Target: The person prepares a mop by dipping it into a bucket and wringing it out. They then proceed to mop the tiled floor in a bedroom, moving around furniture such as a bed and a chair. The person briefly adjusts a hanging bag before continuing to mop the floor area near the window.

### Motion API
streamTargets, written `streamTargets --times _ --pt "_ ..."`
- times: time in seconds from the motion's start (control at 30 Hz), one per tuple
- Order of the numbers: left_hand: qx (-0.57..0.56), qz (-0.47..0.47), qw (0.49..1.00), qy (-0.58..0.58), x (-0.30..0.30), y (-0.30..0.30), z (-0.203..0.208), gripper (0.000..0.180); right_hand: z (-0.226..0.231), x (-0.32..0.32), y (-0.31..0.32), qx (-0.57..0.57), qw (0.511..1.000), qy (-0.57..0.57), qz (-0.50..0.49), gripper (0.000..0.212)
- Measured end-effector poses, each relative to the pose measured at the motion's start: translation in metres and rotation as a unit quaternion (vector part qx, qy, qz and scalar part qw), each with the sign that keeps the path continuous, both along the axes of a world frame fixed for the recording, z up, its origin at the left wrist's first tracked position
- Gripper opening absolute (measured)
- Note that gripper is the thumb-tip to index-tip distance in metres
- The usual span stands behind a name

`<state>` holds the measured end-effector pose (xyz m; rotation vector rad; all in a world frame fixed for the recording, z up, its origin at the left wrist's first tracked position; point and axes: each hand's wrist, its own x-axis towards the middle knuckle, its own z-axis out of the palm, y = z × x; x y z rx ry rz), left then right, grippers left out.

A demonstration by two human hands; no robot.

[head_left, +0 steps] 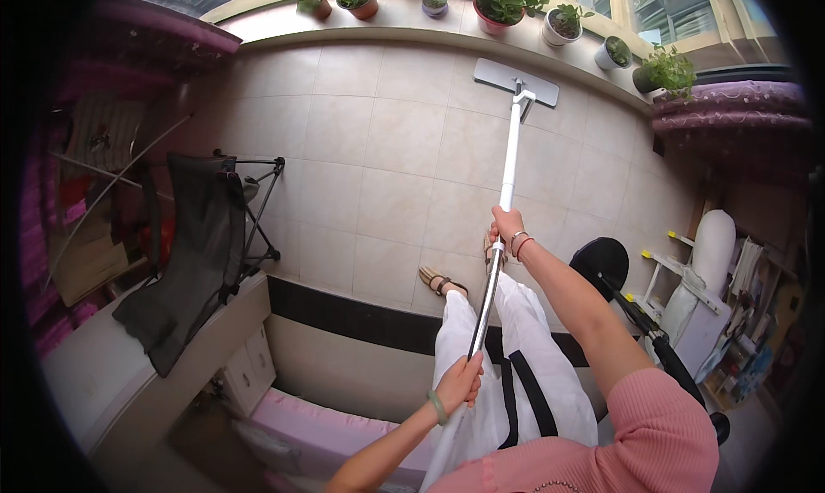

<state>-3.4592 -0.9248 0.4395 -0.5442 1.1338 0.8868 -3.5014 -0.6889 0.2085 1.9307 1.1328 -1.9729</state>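
Observation:
A flat mop (511,166) with a long white and silver pole slants up and away from my body. Its grey rectangular head (494,74) lies against the tiled floor (391,149), close to the base of the window ledge. My right hand (507,224) wraps round the white upper stretch of the pole, above a white collar. Lower down, nearer my waist, my left hand (460,379) is closed round the silver part. The pole's near end runs down past my left hand towards the lower edge of the view.
Several potted plants (498,7) line the window ledge (404,27). A dark folding chair (198,235) stands at the left. On the right are a round black base with a pole (599,265) and a cluttered shelf (743,347). A black sill strip (344,314) crosses near my feet.

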Motion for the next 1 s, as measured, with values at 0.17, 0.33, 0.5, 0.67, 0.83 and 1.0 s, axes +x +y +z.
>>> streamTargets --times 0.17,0.33,0.5,0.67,0.83,1.0 --pt "-0.101 -0.023 0.995 -0.002 0.030 -0.044 0.022 0.042 0.009 0.029 -0.059 -0.046 0.999 0.001 -0.004 0.023" --pt "-0.137 -0.128 0.975 0.123 0.137 -0.195 0.123 0.046 0.103 0.097 -0.190 -0.185 0.982 -0.042 0.010 0.025" --pt "-0.171 -0.198 0.956 0.134 0.134 -0.211 0.149 0.044 0.122 0.117 -0.232 -0.269 0.961 -0.061 0.025 0.027" --pt "-0.232 -0.089 0.966 -0.068 0.053 -0.105 0.106 0.049 0.064 0.071 -0.149 -0.183 0.983 0.009 -0.006 0.028" --pt "-0.102 -0.038 0.992 -0.063 0.015 0.004 0.024 0.046 0.023 0.009 -0.005 -0.103 0.993 0.018 0.061 0.028" --pt "-0.102 -0.051 0.993 -0.018 0.033 -0.017 0.039 0.045 0.018 0.035 -0.035 -0.082 0.997 0.009 0.006 0.027"
